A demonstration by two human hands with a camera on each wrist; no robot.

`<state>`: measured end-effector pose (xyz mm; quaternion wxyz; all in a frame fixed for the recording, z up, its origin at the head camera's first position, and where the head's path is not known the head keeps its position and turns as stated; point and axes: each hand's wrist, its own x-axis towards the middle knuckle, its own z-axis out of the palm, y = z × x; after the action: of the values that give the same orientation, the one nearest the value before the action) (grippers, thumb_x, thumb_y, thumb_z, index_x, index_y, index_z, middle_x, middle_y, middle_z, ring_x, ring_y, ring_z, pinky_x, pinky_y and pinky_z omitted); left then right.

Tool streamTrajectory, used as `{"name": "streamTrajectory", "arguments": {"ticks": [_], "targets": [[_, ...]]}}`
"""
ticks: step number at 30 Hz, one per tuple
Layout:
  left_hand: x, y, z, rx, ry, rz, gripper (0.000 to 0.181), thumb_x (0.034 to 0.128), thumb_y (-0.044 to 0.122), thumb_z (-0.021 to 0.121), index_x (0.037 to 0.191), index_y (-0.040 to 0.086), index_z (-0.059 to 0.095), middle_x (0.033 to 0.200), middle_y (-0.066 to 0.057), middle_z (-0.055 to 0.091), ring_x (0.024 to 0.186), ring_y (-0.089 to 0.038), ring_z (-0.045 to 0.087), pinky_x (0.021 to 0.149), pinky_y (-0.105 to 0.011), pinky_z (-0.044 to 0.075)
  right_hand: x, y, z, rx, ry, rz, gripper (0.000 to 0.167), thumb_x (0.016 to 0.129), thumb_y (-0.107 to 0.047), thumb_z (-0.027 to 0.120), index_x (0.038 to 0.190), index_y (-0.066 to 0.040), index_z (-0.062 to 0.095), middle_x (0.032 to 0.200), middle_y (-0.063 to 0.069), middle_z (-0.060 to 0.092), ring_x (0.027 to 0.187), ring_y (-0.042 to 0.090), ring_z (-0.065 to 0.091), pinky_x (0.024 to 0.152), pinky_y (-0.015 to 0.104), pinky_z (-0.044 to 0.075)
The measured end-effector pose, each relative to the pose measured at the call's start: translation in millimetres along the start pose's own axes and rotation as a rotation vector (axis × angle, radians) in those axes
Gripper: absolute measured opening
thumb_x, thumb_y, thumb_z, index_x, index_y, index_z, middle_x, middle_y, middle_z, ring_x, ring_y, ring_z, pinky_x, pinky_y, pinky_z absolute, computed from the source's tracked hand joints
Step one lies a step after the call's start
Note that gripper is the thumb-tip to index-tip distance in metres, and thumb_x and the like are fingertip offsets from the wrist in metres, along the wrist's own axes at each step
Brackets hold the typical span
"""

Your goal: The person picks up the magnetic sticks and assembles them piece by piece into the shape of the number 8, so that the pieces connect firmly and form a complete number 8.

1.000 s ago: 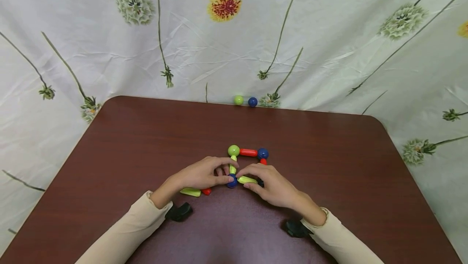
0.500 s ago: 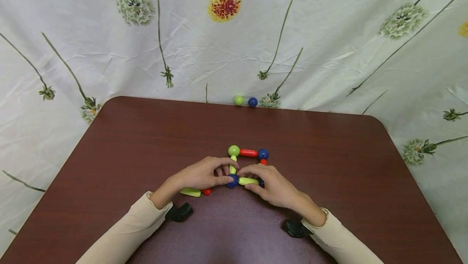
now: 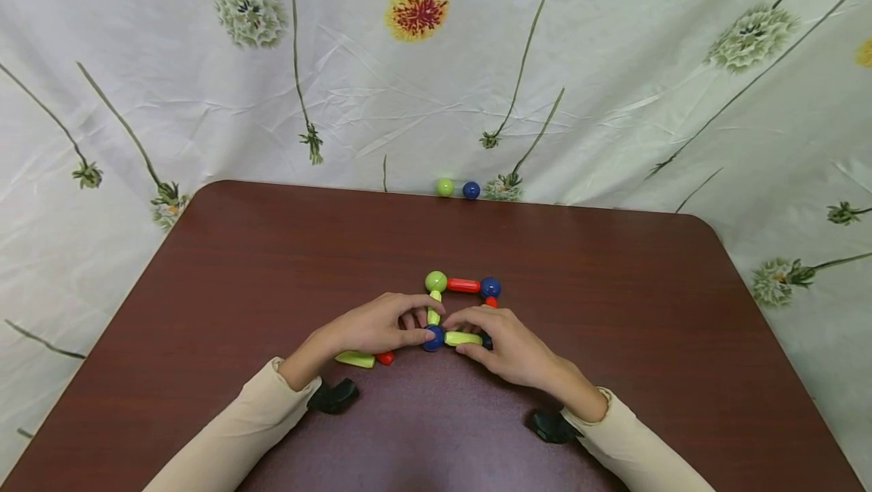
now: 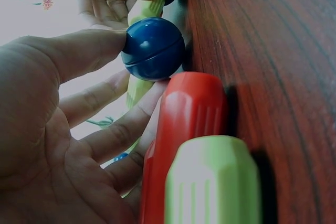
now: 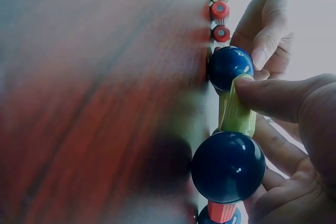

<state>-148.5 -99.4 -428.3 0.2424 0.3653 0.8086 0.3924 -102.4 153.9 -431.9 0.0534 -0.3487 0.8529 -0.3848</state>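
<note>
On the table lies a ring of toy balls and ribbed sticks. My left hand (image 3: 384, 323) grips the near-left blue ball (image 3: 437, 340), its thumb against the ball. A yellow-green stick (image 3: 434, 312) runs from there to a green ball (image 3: 436, 281). My right hand (image 3: 511, 344) pinches another yellow-green stick (image 3: 463, 338), which lies between the gripped ball and a second blue ball (image 5: 228, 167). Whether that stick touches the gripped ball I cannot tell. A red stick (image 3: 464, 285) joins the green ball to the far-right blue ball (image 3: 490, 288). The right side is partly hidden by my right hand.
Beside my left hand lie a loose yellow-green stick (image 3: 356, 358) and red sticks (image 4: 191, 108), partly covered by it. A green ball (image 3: 445, 187) and a blue ball (image 3: 471, 190) sit at the table's far edge, against a flowered cloth (image 3: 354, 60).
The yellow-green stick in my right hand has shifted very slightly right, away from the gripped blue ball. Both hands have otherwise stayed nearly still.
</note>
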Motion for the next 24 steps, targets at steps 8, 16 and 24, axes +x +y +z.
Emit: {"name": "streamTrajectory", "arguments": {"ticks": [8, 16, 24], "targets": [[-0.2, 0.7, -0.4, 0.003, -0.001, -0.003, 0.038, 0.0971, 0.021, 0.068, 0.132, 0.01, 0.06, 0.098, 0.0, 0.065, 0.081, -0.007, 0.063, 0.073, -0.024, 0.053, 0.1, 1.3, 0.9, -0.012, 0.003, -0.002, 0.029, 0.09, -0.008, 0.075, 0.117, -0.012, 0.068, 0.111, -0.002, 0.07, 0.089, 0.007, 0.063, 0.079, 0.024, 0.054], [-0.7, 0.0, 0.2, -0.004, 0.011, -0.006, 0.038, 0.0977, 0.02, 0.067, 0.134, 0.009, 0.06, 0.098, -0.001, 0.065, 0.08, -0.007, 0.062, 0.072, -0.024, 0.053, 2.2, 3.0, 1.2, -0.035, 0.026, -0.023, 0.03, 0.089, -0.007, 0.075, 0.118, -0.011, 0.068, 0.112, 0.0, 0.07, 0.093, 0.01, 0.065, 0.081, 0.026, 0.055], [-0.5, 0.2, 2.1, 0.009, 0.03, -0.006, 0.039, 0.0983, 0.02, 0.066, 0.134, 0.006, 0.06, 0.101, -0.003, 0.064, 0.081, -0.007, 0.063, 0.072, -0.024, 0.053, -1.0, 11.0, -15.1, -0.049, 0.177, 0.109, 0.043, 0.085, -0.017, 0.082, 0.125, -0.014, 0.066, 0.134, 0.003, 0.06, 0.12, 0.024, 0.053, 0.094, 0.045, 0.048]]}}
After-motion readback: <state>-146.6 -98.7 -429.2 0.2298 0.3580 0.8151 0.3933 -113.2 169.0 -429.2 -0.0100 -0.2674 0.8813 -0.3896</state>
